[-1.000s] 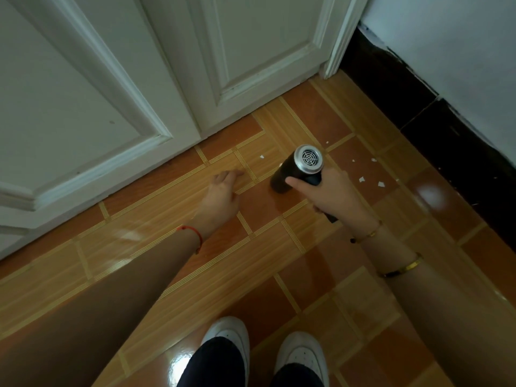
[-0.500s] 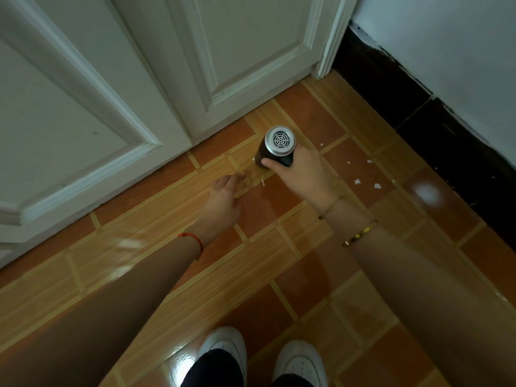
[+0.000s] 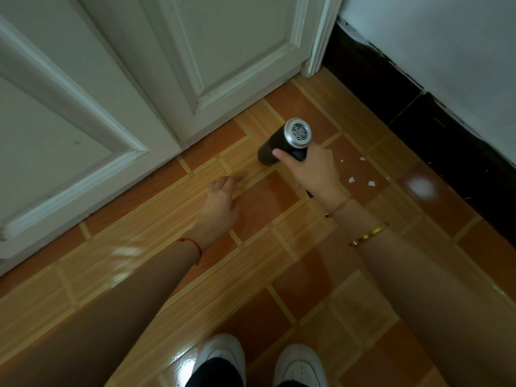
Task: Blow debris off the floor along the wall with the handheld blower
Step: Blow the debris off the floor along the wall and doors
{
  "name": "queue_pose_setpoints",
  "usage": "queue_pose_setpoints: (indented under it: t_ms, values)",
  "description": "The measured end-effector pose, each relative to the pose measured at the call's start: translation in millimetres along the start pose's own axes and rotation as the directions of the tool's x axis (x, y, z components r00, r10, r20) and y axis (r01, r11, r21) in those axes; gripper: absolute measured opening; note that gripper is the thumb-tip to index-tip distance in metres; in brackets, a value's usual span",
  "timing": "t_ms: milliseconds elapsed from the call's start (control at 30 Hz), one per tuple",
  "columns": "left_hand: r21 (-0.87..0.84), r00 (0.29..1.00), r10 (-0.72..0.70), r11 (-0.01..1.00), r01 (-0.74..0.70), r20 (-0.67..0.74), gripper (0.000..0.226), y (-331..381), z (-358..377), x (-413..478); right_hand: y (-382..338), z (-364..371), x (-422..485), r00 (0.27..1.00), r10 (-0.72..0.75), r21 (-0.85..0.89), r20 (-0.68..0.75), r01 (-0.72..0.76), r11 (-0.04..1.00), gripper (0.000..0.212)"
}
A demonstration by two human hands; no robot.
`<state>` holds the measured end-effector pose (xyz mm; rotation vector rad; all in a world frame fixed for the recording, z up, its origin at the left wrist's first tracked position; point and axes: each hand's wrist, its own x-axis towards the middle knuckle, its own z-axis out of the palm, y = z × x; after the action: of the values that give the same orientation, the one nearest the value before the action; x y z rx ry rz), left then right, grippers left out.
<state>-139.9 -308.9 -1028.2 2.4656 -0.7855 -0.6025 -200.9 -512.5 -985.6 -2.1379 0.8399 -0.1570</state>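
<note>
My right hand (image 3: pixel 314 174) grips a black handheld blower (image 3: pixel 282 148) with a silver vented rear cap facing the camera; its nozzle points down at the tiled floor (image 3: pixel 156 238) near the white double door (image 3: pixel 223 60). Small white debris scraps (image 3: pixel 360 180) lie on the tiles right of my right hand, close to the dark skirting (image 3: pixel 458 141) along the white wall. My left hand (image 3: pixel 220 205) hovers low over the floor, left of the blower, holding nothing, its fingers loosely curled.
A white door frame post (image 3: pixel 318 37) meets the floor at the corner. My two white shoes (image 3: pixel 262 358) stand at the bottom edge. The glossy orange tiles show light reflections.
The blower and my right hand have shifted slightly right, away from the door. The scraps that lay under the nozzle by the door are no longer seen. My left hand stays in place.
</note>
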Motion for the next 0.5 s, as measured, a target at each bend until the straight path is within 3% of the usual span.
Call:
queue_pose_setpoints:
  t_ms: [200,367,500]
  values:
    - [-0.006,1.000,0.027,1.000,-0.027,0.011,0.059,9.1,7.7,2.7,21.7,-30.2,6.1,0.980,0.076,-0.071,-0.182,-0.090,0.993,0.066]
    - [-0.010,0.997,0.073,0.997,-0.073,0.006,0.059,18.0,15.0,7.5,33.7,-47.9,0.0,0.993,0.056,-0.100,-0.100,-0.066,0.993,0.066]
    - [-0.021,0.995,0.093,0.995,-0.093,0.031,0.058,30.4,19.8,9.8,44.7,-56.4,-14.8,0.992,0.031,-0.123,-0.126,-0.047,0.991,0.067]
